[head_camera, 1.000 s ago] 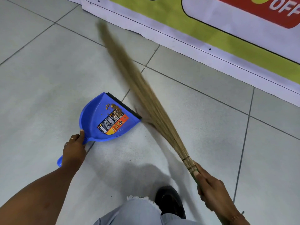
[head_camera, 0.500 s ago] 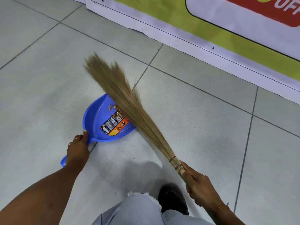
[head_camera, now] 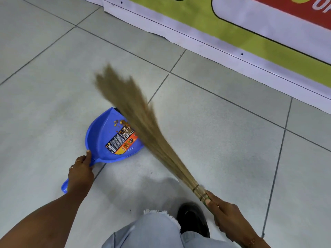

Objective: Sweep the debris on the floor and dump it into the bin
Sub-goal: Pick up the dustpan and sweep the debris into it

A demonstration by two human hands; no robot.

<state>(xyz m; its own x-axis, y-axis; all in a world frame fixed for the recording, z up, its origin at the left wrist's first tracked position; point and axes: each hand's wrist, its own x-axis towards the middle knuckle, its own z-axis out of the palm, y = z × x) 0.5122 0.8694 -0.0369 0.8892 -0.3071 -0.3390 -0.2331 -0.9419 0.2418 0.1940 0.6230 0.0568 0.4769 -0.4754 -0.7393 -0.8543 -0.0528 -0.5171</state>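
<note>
While the left hand point(head_camera: 80, 173) grips the blue dustpan point(head_camera: 100, 138) by its handle, flat on the tiled floor point(head_camera: 215, 140), the right hand point(head_camera: 226, 218) is closed around the bound end of a grass broom point(head_camera: 141, 120), whose blurred bristles cross the pan's open edge. Short, low strokes with the lip pressed down would likely serve best. Small orange-brown debris point(head_camera: 119, 122) lies inside the pan, beside its printed label point(head_camera: 121, 140). No bin is visible.

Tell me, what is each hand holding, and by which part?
The left hand grips the blue dustpan by its handle. The right hand grips the grass broom at its bound end, just below the ties.
</note>
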